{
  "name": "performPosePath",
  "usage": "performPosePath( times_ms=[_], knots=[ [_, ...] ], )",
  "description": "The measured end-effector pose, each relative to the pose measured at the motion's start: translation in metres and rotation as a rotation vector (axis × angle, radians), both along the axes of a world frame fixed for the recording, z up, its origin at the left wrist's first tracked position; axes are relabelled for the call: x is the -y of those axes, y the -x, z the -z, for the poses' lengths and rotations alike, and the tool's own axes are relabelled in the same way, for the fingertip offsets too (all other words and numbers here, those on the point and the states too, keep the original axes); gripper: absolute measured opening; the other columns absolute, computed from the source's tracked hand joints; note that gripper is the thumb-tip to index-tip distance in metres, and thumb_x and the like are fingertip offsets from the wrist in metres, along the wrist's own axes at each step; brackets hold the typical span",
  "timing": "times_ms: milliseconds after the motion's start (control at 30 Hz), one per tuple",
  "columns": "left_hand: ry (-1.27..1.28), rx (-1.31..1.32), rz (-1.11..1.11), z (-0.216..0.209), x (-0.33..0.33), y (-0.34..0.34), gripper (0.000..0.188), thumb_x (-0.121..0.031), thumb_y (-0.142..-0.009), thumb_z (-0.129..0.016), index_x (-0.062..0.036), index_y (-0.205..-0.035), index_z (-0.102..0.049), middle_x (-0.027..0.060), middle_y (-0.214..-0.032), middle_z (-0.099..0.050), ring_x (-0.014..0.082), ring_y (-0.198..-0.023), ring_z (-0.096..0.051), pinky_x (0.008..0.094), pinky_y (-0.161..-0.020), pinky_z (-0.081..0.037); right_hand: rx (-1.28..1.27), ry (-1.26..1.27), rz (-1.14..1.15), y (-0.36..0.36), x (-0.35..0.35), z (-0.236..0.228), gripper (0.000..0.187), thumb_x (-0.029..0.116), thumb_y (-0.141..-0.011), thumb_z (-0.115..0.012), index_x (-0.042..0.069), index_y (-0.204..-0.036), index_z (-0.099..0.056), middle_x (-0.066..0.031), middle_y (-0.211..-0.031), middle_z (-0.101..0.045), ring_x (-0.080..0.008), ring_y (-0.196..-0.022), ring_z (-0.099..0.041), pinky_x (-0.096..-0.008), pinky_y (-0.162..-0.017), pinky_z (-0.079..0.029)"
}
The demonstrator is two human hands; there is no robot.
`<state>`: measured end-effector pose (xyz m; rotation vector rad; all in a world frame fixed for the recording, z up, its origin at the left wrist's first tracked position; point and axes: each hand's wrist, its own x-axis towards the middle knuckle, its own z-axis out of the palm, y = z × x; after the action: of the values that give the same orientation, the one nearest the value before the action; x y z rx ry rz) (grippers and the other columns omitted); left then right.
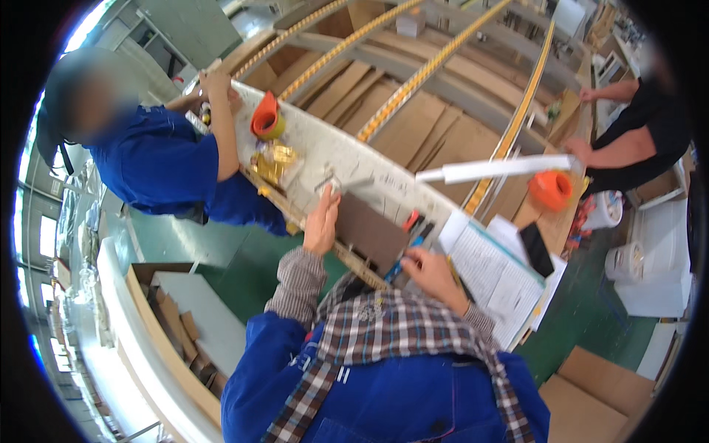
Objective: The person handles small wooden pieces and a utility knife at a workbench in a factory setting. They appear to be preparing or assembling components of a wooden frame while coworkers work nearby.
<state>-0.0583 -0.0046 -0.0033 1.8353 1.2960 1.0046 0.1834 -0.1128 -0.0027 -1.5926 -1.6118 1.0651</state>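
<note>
My left hand (322, 224) reaches over the narrow white bench top (358, 164), fingers pressed together on a small white piece (328, 182). A grey strip (357, 184) lies just right of those fingertips. Between my hands rests a flat brown rectangular board (371, 230). My right hand (434, 273) is curled low over the bench's near edge, its fingertips closed at a slim blue tool (396, 269), partly hidden. Beyond it lie a blue-and-black cutter-like tool (422, 236) and a small red item (411, 219).
Papers on a clipboard (493, 269) and a black phone (536, 249) lie at right. Orange tape rolls (266, 118) (550, 190) and a yellow packet (275, 162) sit on surfaces. Roller tracks (432, 65) run beyond. Co-workers stand left (159, 166) and right (628, 136), the latter at long white strips (495, 169).
</note>
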Motion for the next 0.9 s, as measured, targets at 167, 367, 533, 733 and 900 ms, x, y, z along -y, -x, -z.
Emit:
performPosePath(
  times_ms=[167,367,533,733,900],
  knots=[
    [-0.089,-0.091,-0.086,0.015,-0.005,-0.011,0.046,-0.021,-0.088,-0.044,-0.0025,-0.129,-0.035,0.0150,-0.113,-0.056,0.0288,-0.099,-0.056,0.0337,-0.083,-0.044,0.022,0.043,-0.003,-0.004,-0.002,0.003,0.030,0.029,-0.079,-0.058,0.003,-0.095,-0.060,-0.0144,-0.074,-0.062,-0.0259,-0.069,-0.062,-0.0337,-0.061,-0.047],
    [-0.054,-0.106,-0.185,0.002,0.001,-0.013,0.042,-0.022,-0.087,-0.046,-0.0019,-0.123,-0.043,0.0140,-0.102,-0.061,0.0286,-0.091,-0.059,0.0343,-0.076,-0.046,0.035,0.055,0.024,-0.002,-0.003,-0.002,0.031,0.028,-0.080,-0.058,0.002,-0.095,-0.060,-0.0122,-0.072,-0.064,-0.0228,-0.064,-0.062,-0.0316,-0.058,-0.047],
    [-0.102,-0.105,-0.201,0.004,0.003,-0.011,0.039,-0.017,-0.087,-0.047,-0.0002,-0.122,-0.043,0.0129,-0.097,-0.063,0.0240,-0.080,-0.062,0.0305,-0.070,-0.047,-0.047,0.024,0.052,0.001,-0.001,-0.001,0.028,0.025,-0.080,-0.059,0.002,-0.095,-0.060,-0.0118,-0.072,-0.064,-0.0206,-0.063,-0.062,-0.0299,-0.057,-0.047],
    [-0.050,-0.046,-0.193,0.002,0.004,-0.012,0.040,-0.021,-0.086,-0.049,-0.0015,-0.121,-0.046,0.0134,-0.098,-0.063,0.0254,-0.085,-0.061,0.0323,-0.072,-0.047,-0.181,-0.026,0.084,0.001,-0.001,0.005,0.025,0.021,-0.080,-0.059,0.002,-0.096,-0.060,-0.0099,-0.072,-0.064,-0.0174,-0.062,-0.062,-0.0274,-0.057,-0.047],
    [-0.050,-0.068,-0.210,0.000,0.004,-0.013,0.040,-0.022,-0.085,-0.051,-0.0033,-0.120,-0.047,0.0134,-0.098,-0.062,0.0264,-0.087,-0.061,0.0339,-0.074,-0.047,-0.183,-0.021,0.084,0.001,-0.002,0.006,0.025,0.021,-0.080,-0.058,0.002,-0.096,-0.060,-0.0091,-0.072,-0.065,-0.0165,-0.061,-0.062,-0.0271,-0.057,-0.047]
  ],
)
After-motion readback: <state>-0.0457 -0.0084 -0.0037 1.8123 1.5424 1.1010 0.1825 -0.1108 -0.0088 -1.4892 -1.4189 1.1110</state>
